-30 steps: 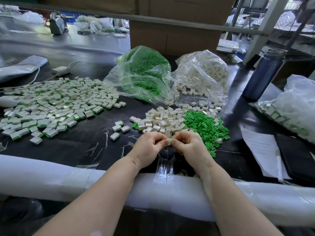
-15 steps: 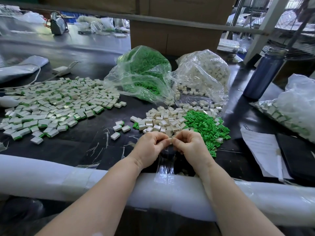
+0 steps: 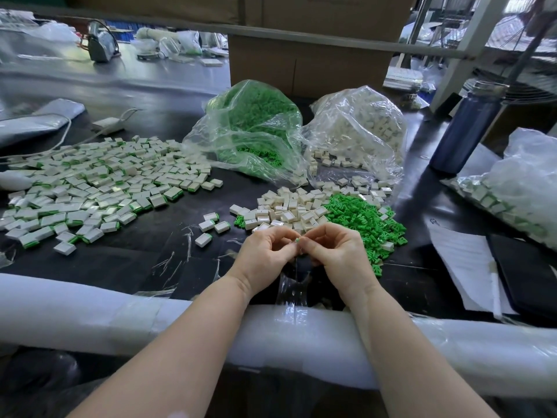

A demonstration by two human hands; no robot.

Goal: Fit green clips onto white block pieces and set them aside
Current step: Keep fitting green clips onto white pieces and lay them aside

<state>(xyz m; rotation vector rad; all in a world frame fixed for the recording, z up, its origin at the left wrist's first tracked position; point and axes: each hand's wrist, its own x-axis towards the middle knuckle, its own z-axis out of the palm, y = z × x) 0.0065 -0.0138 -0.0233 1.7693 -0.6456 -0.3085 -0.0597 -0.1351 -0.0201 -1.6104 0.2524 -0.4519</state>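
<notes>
Both hands, left hand and right hand, pinch one small clipped block between fingertips, just before the loose pile of white blocks; green clips lie right of that pile. Finished pieces spread well left; two bags sit behind.

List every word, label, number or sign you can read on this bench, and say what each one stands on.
No text here can be read.
Paper sheet on the right: faint handwriting near its top corner, too blurred to read.
White blocks: small dark marks only, no letters.
Cardboard box and blue bottle: no print showing.
</notes>
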